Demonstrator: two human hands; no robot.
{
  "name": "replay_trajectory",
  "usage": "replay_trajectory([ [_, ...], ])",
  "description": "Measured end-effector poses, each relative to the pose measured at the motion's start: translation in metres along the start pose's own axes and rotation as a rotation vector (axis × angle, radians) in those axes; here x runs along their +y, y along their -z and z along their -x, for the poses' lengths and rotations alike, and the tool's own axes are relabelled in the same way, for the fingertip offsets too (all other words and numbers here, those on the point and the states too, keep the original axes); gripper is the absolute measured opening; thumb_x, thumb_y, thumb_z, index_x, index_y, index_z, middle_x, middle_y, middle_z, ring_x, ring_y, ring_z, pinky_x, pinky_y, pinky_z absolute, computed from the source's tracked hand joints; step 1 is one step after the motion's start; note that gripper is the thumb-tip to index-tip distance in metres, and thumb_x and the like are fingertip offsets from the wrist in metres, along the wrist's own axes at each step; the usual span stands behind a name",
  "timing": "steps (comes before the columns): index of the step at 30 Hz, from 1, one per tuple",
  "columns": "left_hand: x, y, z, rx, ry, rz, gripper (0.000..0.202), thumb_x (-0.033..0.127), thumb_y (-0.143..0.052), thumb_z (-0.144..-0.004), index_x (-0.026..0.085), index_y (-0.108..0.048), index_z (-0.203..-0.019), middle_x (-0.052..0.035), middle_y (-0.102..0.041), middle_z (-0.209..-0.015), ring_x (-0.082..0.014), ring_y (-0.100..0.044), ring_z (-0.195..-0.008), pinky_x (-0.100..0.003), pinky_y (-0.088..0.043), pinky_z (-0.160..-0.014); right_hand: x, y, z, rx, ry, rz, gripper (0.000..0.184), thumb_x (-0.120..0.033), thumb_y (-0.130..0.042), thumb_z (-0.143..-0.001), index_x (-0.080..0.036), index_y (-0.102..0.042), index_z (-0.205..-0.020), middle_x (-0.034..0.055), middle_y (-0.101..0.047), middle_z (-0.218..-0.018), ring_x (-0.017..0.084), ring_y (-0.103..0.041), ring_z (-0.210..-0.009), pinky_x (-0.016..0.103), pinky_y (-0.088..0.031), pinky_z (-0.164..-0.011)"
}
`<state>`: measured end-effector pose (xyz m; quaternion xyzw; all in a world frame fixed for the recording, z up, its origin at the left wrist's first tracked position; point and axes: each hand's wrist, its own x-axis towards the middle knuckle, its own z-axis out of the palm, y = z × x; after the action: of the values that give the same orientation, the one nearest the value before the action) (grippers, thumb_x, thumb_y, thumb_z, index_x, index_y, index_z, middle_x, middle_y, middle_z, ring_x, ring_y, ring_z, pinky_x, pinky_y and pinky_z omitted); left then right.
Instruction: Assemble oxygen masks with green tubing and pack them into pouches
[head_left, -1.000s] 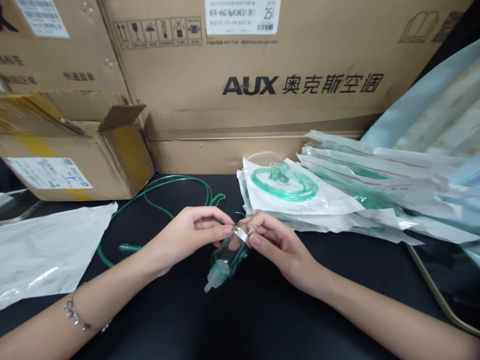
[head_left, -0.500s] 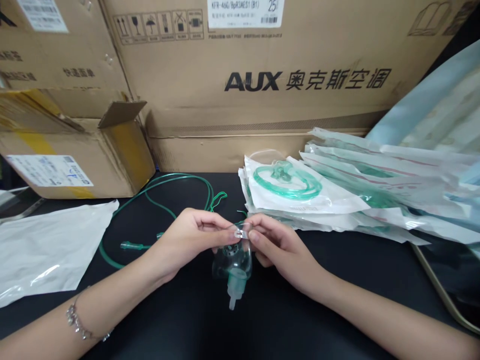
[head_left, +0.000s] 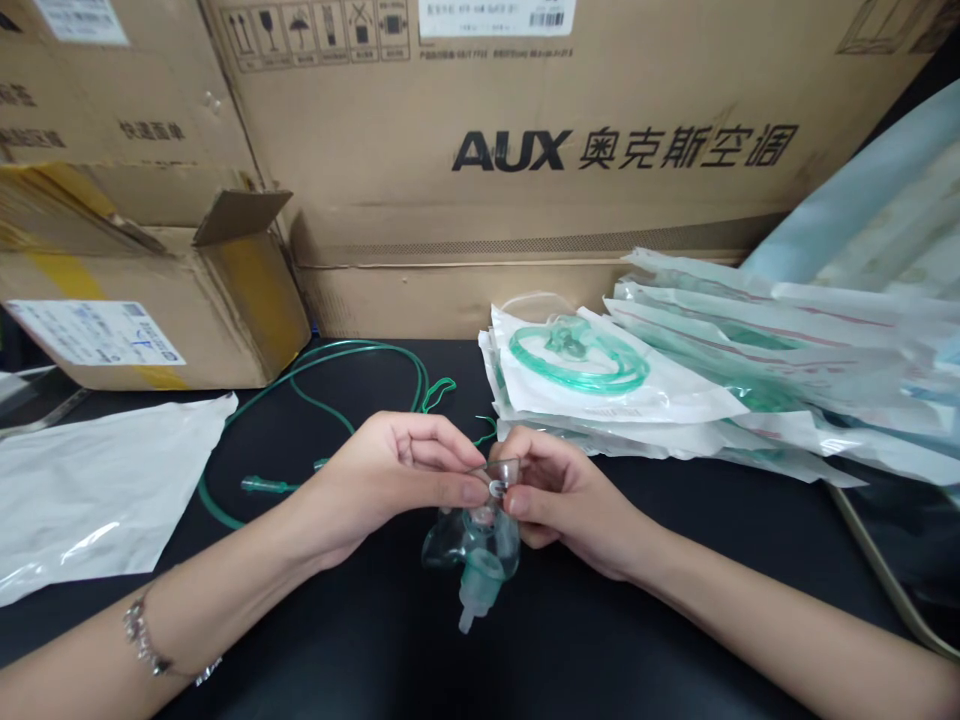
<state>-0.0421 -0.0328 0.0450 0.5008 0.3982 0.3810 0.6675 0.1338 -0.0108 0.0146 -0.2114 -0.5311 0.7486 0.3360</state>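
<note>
A clear plastic oxygen mask with a pale green connector hangs between my two hands above the black table. My left hand and my right hand both pinch the small metal nose strip at the mask's top edge, fingertips almost touching. Green tubing loops on the table behind my left hand, one end connector lying loose near my left wrist. A bracelet sits on my left wrist.
A stack of sealed mask packets lies to the right. An empty white packet lies at the left. Large cardboard boxes wall off the back, and a smaller open box stands at back left.
The mask has swung from tilted left to hanging nearly straight down, connector pointing down. Both hands have drawn closer together on the nose strip and dropped slightly.
</note>
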Motion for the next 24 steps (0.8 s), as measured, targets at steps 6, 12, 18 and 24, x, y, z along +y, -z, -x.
replay_trajectory([
  [6, -0.0003, -0.0001, 0.0037, -0.036, -0.011, 0.004, 0.009, 0.010, -0.073, -0.063, 0.017, -0.068, -0.066, 0.0026, -0.071, -0.064, -0.0062, -0.065, -0.060, -0.012, -0.048, -0.058, -0.0003, 0.0007, 0.0012, -0.054, -0.042, -0.051, 0.022, -0.019, -0.075, -0.061, -0.014, -0.053, -0.064, -0.0051, -0.054, -0.058, 0.001, -0.041, -0.044, 0.007, -0.027, -0.033],
  [12, 0.0051, 0.0013, 0.0039, -0.114, 0.045, 0.004, 0.009, 0.008, -0.072, -0.062, 0.017, -0.070, -0.063, 0.0014, -0.070, -0.060, -0.0062, -0.062, -0.056, -0.012, -0.048, -0.053, 0.0017, 0.0006, 0.0008, -0.186, 0.009, -0.111, 0.018, -0.016, -0.075, -0.061, -0.012, -0.057, -0.061, -0.0015, -0.060, -0.062, 0.002, -0.051, -0.043, 0.008, -0.037, -0.032],
  [18, 0.0043, -0.0041, 0.0060, -0.018, 0.057, -0.054, 0.007, 0.012, -0.075, -0.059, 0.018, -0.070, -0.060, 0.0020, -0.068, -0.057, -0.0062, -0.061, -0.054, -0.013, -0.047, -0.052, -0.0008, 0.0010, 0.0007, -0.210, 0.030, -0.071, 0.013, -0.014, -0.070, -0.066, -0.011, -0.058, -0.063, -0.0008, -0.061, -0.064, 0.003, -0.053, -0.046, 0.009, -0.043, -0.035],
  [24, 0.0012, -0.0054, 0.0075, 0.010, 0.056, -0.086, 0.007, 0.016, -0.076, -0.059, 0.017, -0.069, -0.060, 0.0018, -0.068, -0.056, -0.0071, -0.061, -0.053, -0.015, -0.048, -0.053, -0.0037, 0.0036, 0.0021, -0.201, 0.009, 0.068, 0.016, -0.013, -0.069, -0.068, -0.011, -0.054, -0.062, -0.0024, -0.057, -0.062, 0.003, -0.053, -0.047, 0.010, -0.045, -0.038],
])
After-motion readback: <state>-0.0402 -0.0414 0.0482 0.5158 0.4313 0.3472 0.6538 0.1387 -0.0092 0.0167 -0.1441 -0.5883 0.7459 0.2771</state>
